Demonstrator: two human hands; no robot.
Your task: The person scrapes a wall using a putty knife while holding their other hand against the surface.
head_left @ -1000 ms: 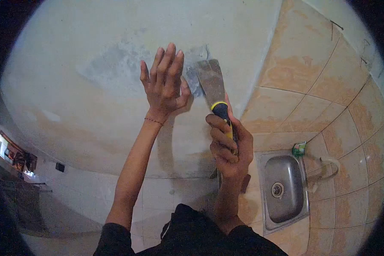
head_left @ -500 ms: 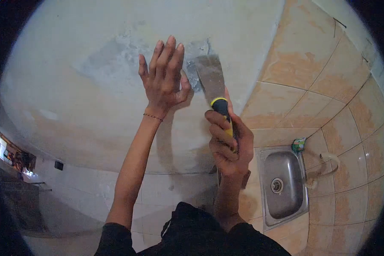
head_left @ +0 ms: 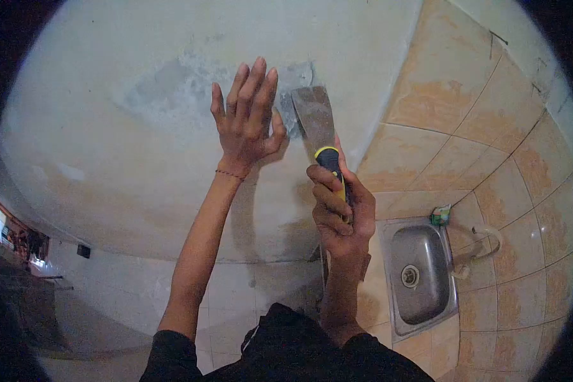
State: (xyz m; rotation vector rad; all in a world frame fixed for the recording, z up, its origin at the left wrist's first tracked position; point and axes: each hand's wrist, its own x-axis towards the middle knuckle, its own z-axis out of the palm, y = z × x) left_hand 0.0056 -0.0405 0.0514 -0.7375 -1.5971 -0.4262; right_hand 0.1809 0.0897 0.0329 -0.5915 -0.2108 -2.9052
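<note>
My left hand [head_left: 245,118] is spread against the pale wall [head_left: 172,172], fingers apart and pointing up, with nothing in it. It overlaps the right part of a grey, rough patch [head_left: 165,89] where the surface is worn. My right hand [head_left: 347,210] is wrapped round the black and yellow handle of a scraper [head_left: 316,118]. The scraper's wide metal blade points up, its edge at the right end of the patch, beside flaking material.
At the lower right a steel sink [head_left: 420,274] is set in a tiled counter, with a green packet [head_left: 440,215] at its corner and a pale tap [head_left: 490,239] beside it. Orange-beige tiles [head_left: 439,102] cover the right wall. A small window [head_left: 0,223] shows far left.
The scraper's blade edge sits slightly lower and to the left on the wall. My left hand appears slightly lower and further right. The view has shifted a little.
</note>
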